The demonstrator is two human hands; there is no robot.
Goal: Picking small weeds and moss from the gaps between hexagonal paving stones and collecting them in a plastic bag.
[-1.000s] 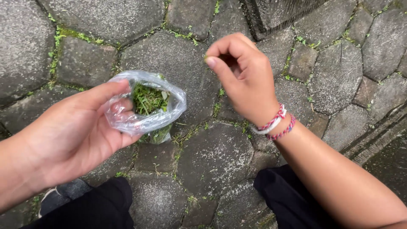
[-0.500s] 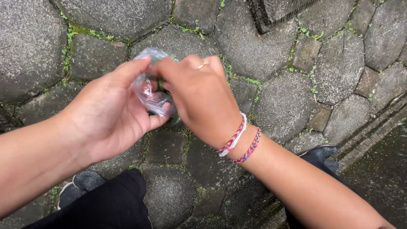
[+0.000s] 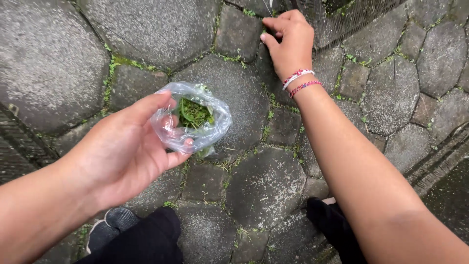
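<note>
Centre-left of the frame, your left hand cups a clear plastic bag of green plant bits, mouth held open upward. At the top, your right hand pinches closed at a crack in the stone paving; what it grips is hidden.

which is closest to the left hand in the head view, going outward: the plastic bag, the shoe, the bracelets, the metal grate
From the left hand:
1. Clear plastic bag of green plant bits, held in its fingers.
2. Grey shoe, just below the hand at the bottom edge.
3. Woven bracelets on the right wrist, up and across.
4. Metal grate, top edge, beyond the right hand.
</note>
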